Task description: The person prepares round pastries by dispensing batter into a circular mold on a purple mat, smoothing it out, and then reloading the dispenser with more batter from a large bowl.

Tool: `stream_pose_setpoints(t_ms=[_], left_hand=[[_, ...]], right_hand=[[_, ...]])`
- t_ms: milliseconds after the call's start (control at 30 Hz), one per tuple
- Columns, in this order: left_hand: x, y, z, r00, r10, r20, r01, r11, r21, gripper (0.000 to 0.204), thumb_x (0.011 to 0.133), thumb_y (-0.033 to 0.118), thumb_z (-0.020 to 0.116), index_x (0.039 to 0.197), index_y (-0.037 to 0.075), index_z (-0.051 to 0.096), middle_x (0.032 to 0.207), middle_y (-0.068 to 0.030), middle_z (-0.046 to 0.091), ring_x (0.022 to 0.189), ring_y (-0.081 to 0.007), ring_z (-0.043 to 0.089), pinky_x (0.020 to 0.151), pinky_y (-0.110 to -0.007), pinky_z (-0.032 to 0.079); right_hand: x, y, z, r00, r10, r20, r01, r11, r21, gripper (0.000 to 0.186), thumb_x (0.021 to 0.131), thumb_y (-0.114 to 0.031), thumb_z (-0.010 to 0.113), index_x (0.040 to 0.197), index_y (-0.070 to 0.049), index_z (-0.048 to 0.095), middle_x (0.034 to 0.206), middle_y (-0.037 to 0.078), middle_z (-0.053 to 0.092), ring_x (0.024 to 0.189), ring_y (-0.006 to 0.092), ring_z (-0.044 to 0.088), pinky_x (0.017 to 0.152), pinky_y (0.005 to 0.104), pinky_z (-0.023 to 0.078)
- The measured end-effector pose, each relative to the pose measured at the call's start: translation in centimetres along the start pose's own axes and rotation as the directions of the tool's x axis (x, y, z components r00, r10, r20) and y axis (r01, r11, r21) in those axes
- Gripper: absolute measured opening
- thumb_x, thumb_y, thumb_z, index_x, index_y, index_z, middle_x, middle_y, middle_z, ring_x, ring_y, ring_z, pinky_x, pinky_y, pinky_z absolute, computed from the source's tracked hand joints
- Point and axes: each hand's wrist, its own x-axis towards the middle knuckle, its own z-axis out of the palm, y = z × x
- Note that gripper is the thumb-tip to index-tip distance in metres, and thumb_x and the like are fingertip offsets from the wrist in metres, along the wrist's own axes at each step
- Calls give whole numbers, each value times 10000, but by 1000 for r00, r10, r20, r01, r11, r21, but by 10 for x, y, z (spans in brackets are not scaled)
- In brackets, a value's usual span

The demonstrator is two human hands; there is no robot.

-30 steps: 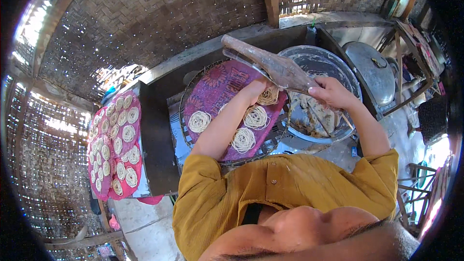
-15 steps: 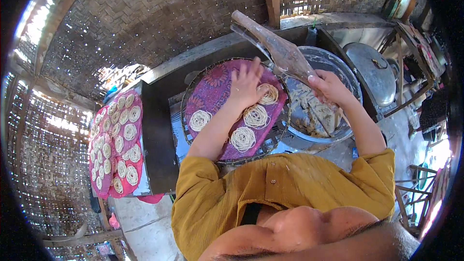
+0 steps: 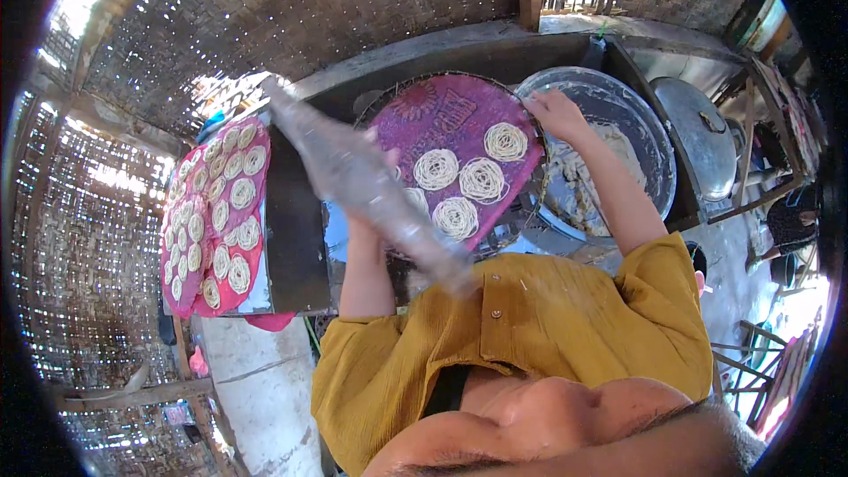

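Note:
A long wooden hand press (image 3: 358, 168), blurred by motion, slants across the front of my body. My left hand (image 3: 383, 148) is mostly hidden behind it; fingers show at its edge, closed around the press. With my right hand (image 3: 555, 113) I grip the far right rim of a round woven tray (image 3: 541, 178). The tray is lined with purple patterned cloth (image 3: 450, 119). Several flat coils of pale noodles (image 3: 482, 180) lie on the cloth toward the near and right side, one partly covered by the press.
A large metal basin (image 3: 669, 163) with pale dough (image 3: 609, 168) stands right of the tray. Beyond it is a lidded metal pot (image 3: 698, 128). On the left, pink cloths (image 3: 190, 287) hold many noodle coils. A woven bamboo wall (image 3: 353, 0) rises behind.
The press has passed from my right hand to my left and swung left over the tray. My right hand has moved to the tray's rim. The tray has shifted or turned, moving its coils.

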Motion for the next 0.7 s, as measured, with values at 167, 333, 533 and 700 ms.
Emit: stream_pose_setpoints(t_ms=[167, 333, 533, 700], left_hand=[[-17, 10, -101, 811, -535, 238, 519, 467, -716, 438, 770, 188, 599, 1120, -20, 438, 622, 5, 430, 500, -110, 397, 569, -241, 409], [-43, 15, -139, 871, -488, 55, 362, 562, -744, 440, 769, 187, 599, 1120, -23, 436, 618, 6, 428, 499, -110, 397, 573, -243, 408], [-53, 21, -152, 884, -467, -12, 318, 619, -718, 443, 768, 185, 600, 1120, -28, 434, 612, 7, 424, 499, -108, 398, 577, -244, 407], [-53, 18, -149, 888, -459, -35, 305, 643, -702, 446, 768, 183, 600, 1120, -32, 432, 608, 8, 422, 498, -108, 398, 580, -246, 406]], right_hand=[[-15, 19, 18, 857, 324, 401, -457, 837, 301, 347, 845, -332, 443, 819, -11, 572, 702, 140, 577, 608, 255, 559, 572, 358, 446], [-52, 12, 23, 835, 338, 434, -540, 655, 528, 254, 865, -261, 442, 803, -35, 538, 583, 49, 513, 412, 121, 473, 367, 266, 378], [-131, -54, 25, 672, 308, 674, -719, 54, 692, 215, 868, -220, 456, 906, -9, 476, 704, 77, 557, 508, 181, 559, 481, 315, 509], [-159, -61, 21, 532, 132, 837, -816, 344, 465, 247, 824, -252, 537, 787, -8, 538, 690, 46, 556, 544, 154, 551, 472, 260, 459]])
